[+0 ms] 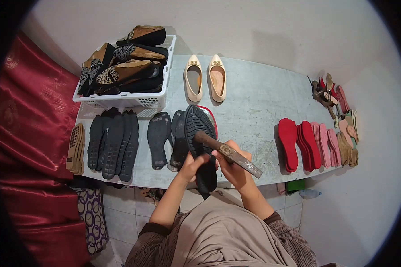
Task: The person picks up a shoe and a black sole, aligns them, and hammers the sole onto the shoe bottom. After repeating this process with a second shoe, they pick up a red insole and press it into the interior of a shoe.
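Note:
My left hand [193,168] is wrapped round the edge of a black shoe sole [198,119], its ribbed face turned up toward me. My right hand [235,165] grips a worn, rusty brown hammer [229,152]. The hammer's rounded end overlaps the ribbed face of the sole, and its flat metal end points to the lower right. Just left of my left hand, more black soles [159,140] lie on the table. A red-edged object [213,116] shows partly behind the held sole.
A white basket [165,84] of dark embroidered shoes stands back left. Cream flats [217,79] sit at the table's [254,89] back. Several black soles [113,144] and tan soles [75,149] lie left; red soles [288,144] and pink soles [325,144] lie right. A red curtain [35,155] hangs left.

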Available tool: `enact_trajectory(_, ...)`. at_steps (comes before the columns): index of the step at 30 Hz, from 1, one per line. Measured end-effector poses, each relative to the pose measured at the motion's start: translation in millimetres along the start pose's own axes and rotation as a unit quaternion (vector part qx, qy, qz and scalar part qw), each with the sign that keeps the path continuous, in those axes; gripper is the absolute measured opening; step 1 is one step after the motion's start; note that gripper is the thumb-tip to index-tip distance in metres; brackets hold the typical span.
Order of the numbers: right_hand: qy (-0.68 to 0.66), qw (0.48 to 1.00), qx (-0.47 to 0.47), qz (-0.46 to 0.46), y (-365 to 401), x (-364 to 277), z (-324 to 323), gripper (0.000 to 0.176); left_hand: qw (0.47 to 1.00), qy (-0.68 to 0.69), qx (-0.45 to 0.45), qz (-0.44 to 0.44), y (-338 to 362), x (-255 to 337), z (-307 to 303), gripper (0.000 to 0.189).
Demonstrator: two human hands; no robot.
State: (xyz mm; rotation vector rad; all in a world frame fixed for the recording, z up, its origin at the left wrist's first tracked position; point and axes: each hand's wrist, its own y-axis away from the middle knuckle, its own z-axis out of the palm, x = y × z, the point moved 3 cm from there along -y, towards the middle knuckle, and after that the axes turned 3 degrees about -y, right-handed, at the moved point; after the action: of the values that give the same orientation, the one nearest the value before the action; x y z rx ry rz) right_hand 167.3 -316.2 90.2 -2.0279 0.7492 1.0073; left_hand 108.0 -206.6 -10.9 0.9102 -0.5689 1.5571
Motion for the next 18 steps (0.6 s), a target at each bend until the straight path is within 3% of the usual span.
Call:
enact_trajectory(1,-0.005,1.0,-0.001,0.016,-1,-1,-1,0.02,0.992,0.117,-0.019,-0.05,0,-4,1,0.051)
enact_trajectory(2,-0.009,0.999,-0.001,0.033,-2,-2,-2,0.023,0.988,0.139,0.013,-0.066,-2,-6,1,0.07)
enact_trajectory(5,0.052,0.998,0.006,-0.025,-6,-6,-7,0.02,0.981,0.175,0.031,-0.083,-2,0,6,0.075)
enact_trajectory(9,0.07,0.997,0.009,-0.014,-3,-3,-7,0.02,0.985,0.164,0.016,-0.055,-3,0,6,0.079)
enact_trajectory(14,-0.004,1.0,0.0,0.011,1,1,-1,0.025,0.985,0.164,0.03,-0.048,-5,-3,7,0.088)
enact_trajectory(18,0.016,0.999,0.027,-0.018,-1,-6,1,0.025,0.991,0.118,0.041,-0.054,-5,-15,-8,0.087)
